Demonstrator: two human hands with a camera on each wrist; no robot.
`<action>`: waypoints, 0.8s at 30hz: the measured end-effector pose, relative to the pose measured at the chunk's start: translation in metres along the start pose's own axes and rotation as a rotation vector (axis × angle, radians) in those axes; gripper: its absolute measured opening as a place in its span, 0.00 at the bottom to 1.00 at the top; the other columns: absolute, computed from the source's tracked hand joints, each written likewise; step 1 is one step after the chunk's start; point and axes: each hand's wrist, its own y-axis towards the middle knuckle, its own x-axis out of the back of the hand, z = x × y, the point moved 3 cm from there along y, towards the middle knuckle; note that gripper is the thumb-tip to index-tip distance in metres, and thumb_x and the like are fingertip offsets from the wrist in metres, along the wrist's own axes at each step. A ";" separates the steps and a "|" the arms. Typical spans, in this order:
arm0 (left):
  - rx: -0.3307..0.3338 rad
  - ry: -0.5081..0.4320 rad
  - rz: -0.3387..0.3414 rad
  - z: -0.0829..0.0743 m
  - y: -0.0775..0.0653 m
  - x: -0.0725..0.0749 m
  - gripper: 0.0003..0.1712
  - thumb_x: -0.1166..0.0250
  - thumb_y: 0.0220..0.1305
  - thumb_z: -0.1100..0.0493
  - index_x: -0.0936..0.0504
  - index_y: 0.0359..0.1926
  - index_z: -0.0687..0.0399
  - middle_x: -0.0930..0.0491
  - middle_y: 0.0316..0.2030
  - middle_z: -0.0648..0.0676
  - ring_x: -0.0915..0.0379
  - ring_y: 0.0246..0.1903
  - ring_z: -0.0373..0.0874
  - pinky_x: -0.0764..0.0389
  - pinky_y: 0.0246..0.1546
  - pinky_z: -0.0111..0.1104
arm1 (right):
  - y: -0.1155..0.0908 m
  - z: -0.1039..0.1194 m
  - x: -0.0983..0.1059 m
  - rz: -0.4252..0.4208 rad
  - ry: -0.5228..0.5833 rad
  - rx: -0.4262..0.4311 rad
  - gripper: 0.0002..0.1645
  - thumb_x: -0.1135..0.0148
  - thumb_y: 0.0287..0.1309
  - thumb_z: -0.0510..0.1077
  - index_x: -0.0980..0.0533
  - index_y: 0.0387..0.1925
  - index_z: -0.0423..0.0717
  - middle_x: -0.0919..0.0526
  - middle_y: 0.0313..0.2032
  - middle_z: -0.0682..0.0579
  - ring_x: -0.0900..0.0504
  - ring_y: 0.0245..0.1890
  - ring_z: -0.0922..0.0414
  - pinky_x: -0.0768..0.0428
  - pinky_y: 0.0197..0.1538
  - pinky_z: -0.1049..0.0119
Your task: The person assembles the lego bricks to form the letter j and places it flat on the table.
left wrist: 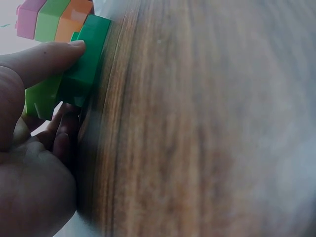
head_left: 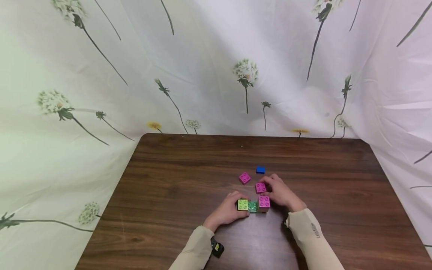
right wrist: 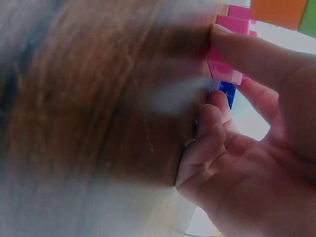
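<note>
My left hand (head_left: 229,210) grips the near-left end of a joined block build, thumb on a dark green block (left wrist: 94,54). A lime green block (head_left: 242,204) sits on that end, between thumb and fingers. At the build's right end rises a stack of an orange block (left wrist: 74,19), a light green block (left wrist: 51,19) and a pink block (head_left: 264,201) on top. Just behind the stack, my right hand (head_left: 280,192) pinches a separate pink block (head_left: 260,188) between thumb and finger, low over the tabletop.
Another pink block (head_left: 244,178) lies loose, turned at an angle, behind the build. A small blue block (head_left: 260,170) lies farther back. Both are on a dark wooden table (head_left: 175,168), whose far edge meets a white flowered cloth (head_left: 209,75).
</note>
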 end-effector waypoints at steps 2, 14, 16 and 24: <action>-0.006 -0.003 -0.001 0.000 0.000 0.000 0.23 0.29 0.55 0.54 0.21 0.53 0.47 0.23 0.49 0.47 0.32 0.50 0.41 0.30 0.52 0.34 | 0.000 0.000 0.000 -0.004 -0.008 0.002 0.19 0.36 0.58 0.39 0.24 0.52 0.48 0.29 0.46 0.44 0.27 0.46 0.50 0.26 0.53 0.47; -0.002 -0.007 -0.003 0.001 0.001 -0.002 0.23 0.28 0.55 0.53 0.21 0.52 0.46 0.23 0.49 0.46 0.32 0.49 0.41 0.30 0.51 0.34 | 0.000 -0.002 0.001 -0.012 -0.017 -0.034 0.19 0.34 0.57 0.41 0.23 0.52 0.48 0.27 0.44 0.47 0.26 0.44 0.52 0.25 0.52 0.50; 0.004 -0.012 -0.002 0.001 0.001 -0.001 0.23 0.28 0.55 0.54 0.21 0.52 0.46 0.23 0.48 0.46 0.32 0.49 0.40 0.30 0.50 0.34 | 0.000 -0.003 0.001 -0.021 -0.018 -0.025 0.19 0.34 0.56 0.40 0.23 0.51 0.47 0.26 0.44 0.47 0.25 0.44 0.52 0.24 0.51 0.51; 0.025 -0.021 0.004 0.000 0.002 0.000 0.22 0.29 0.55 0.53 0.21 0.52 0.44 0.24 0.47 0.45 0.33 0.48 0.40 0.30 0.50 0.35 | 0.000 -0.007 0.003 -0.052 -0.017 0.020 0.17 0.33 0.53 0.37 0.23 0.47 0.43 0.26 0.39 0.47 0.26 0.38 0.55 0.25 0.42 0.58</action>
